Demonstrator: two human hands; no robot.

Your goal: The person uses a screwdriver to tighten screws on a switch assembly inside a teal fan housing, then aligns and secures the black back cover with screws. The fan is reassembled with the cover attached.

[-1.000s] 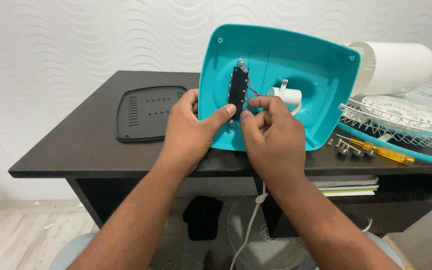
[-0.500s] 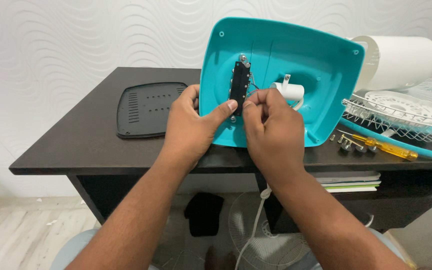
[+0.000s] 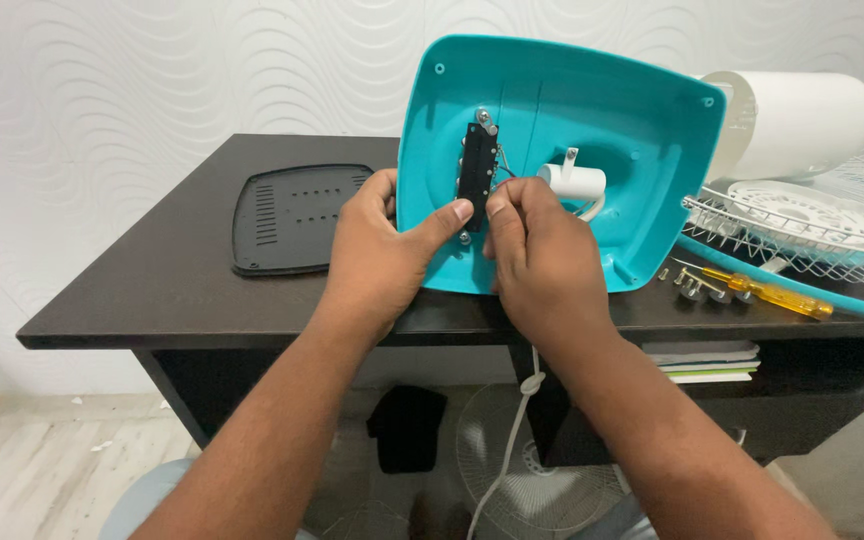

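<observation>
Left hand (image 3: 377,265) thumb pressing the upright black switch (image 3: 476,177) against the teal base (image 3: 592,110); right hand (image 3: 542,260) pinches wires just beside it.

Fan base (image 3: 592,100) standing upright on desk (image 3: 152,290); cover plate (image 3: 292,218) lying left; screwdriver (image 3: 767,293), wire guard (image 3: 812,225) lying right.

Between your hands, the turquoise plastic fan base shell (image 3: 592,130) carries a black rectangular switch block (image 3: 475,172) and a white cylindrical part (image 3: 574,181). Left of them lies a black perforated plastic cover (image 3: 297,217); right, a yellow-handled screwdriver (image 3: 767,294) and a white wire fan grille (image 3: 812,215).
</observation>
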